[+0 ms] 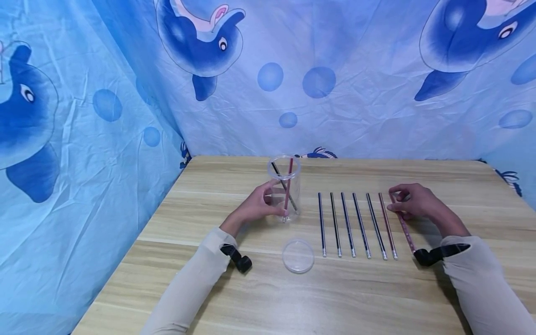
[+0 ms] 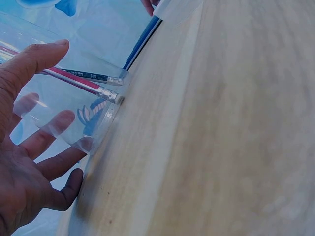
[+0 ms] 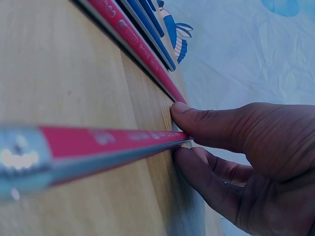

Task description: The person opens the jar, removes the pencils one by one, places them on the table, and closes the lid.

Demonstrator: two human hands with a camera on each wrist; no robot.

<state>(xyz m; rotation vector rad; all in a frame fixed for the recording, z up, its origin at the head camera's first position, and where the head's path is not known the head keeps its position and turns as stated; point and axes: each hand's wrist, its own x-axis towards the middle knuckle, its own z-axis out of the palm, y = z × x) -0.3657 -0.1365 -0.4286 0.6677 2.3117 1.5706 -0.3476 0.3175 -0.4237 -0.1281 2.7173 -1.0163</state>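
Observation:
My left hand (image 1: 258, 203) holds a clear plastic cup (image 1: 297, 193) upright on the table, thumb on the near side and fingers around the far side. Inside lean a red pencil (image 1: 288, 190) and a dark pencil (image 1: 292, 202), eraser ends down, as the left wrist view also shows. On the right, my right hand (image 1: 412, 201) pinches the far end of another red pencil (image 3: 113, 141) between thumb and fingers. Its eraser end points towards me, partly hidden by the wrist camera in the head view. Beside it lies a second red pencil (image 1: 388, 226).
Several dark and blue pencils (image 1: 348, 225) lie in a spaced row between the cup and the red pencils, erasers towards me. A clear round lid (image 1: 298, 256) lies flat in front of the cup. Blue dolphin-print cloth (image 1: 356, 121) hangs behind the wooden table (image 1: 234, 172).

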